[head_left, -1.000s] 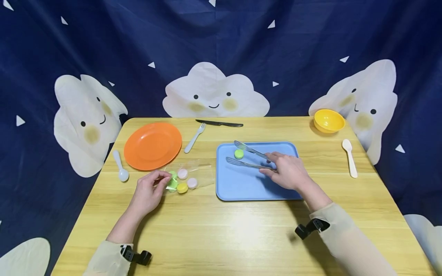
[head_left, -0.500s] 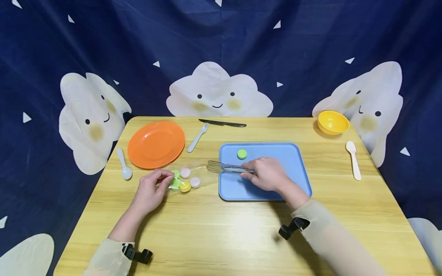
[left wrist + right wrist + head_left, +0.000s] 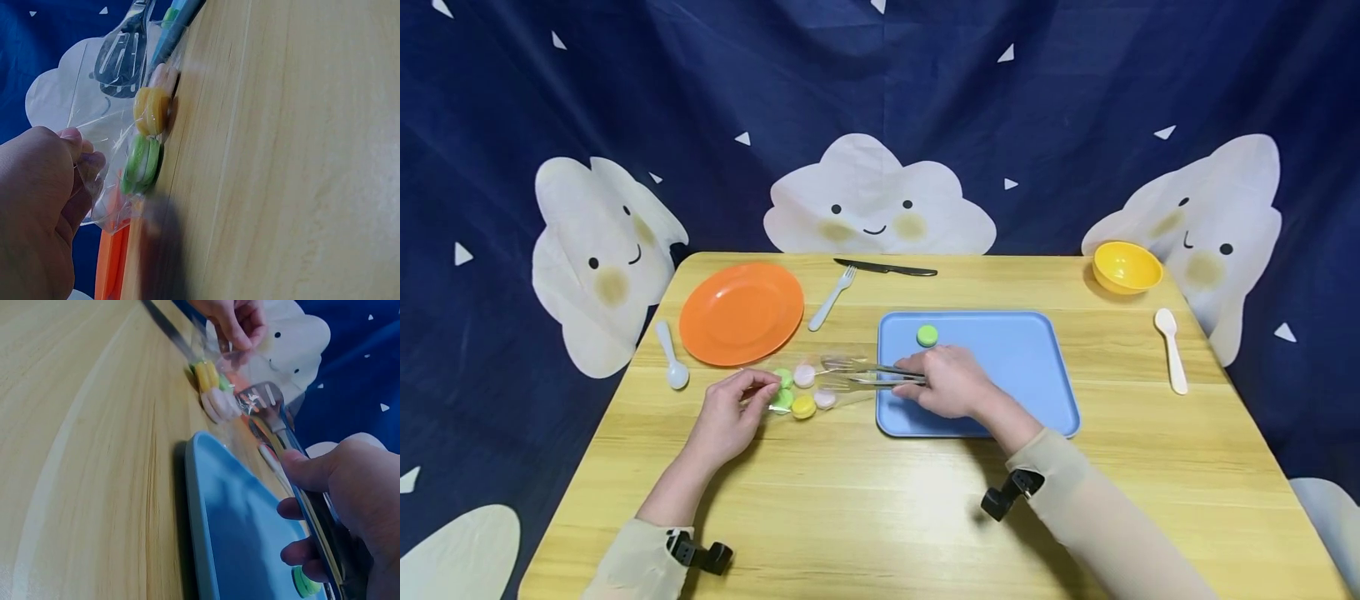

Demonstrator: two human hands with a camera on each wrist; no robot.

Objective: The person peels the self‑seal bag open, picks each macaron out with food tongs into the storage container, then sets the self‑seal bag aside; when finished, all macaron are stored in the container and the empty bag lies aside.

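Note:
My left hand [image 3: 730, 414] pinches the edge of a clear plastic bag [image 3: 103, 125] lying between the orange plate and the blue tray. Inside the bag are several macarons: green, pale pink and a yellow macaron [image 3: 803, 407]. Metal tongs [image 3: 880, 377] are gripped in my right hand [image 3: 951, 382], above the left part of the blue tray [image 3: 1015, 408]. Their slotted tips overlap the bag and the pink macarons in the head view. A single green macaron [image 3: 927, 336] sits on the tray near its back edge, beyond my right hand.
An orange plate [image 3: 741, 315] stands at the back left with a small spoon [image 3: 672, 357] beside it. A light fork [image 3: 832, 298] and a dark knife [image 3: 886, 267] lie at the back. On the right are a yellow bowl [image 3: 1126, 268] and a white spoon [image 3: 1171, 350].
My right hand has moved left with the tongs, away from the green macaron on the tray to the bag. The tongs' arms came closer together. My left hand keeps its pinch.

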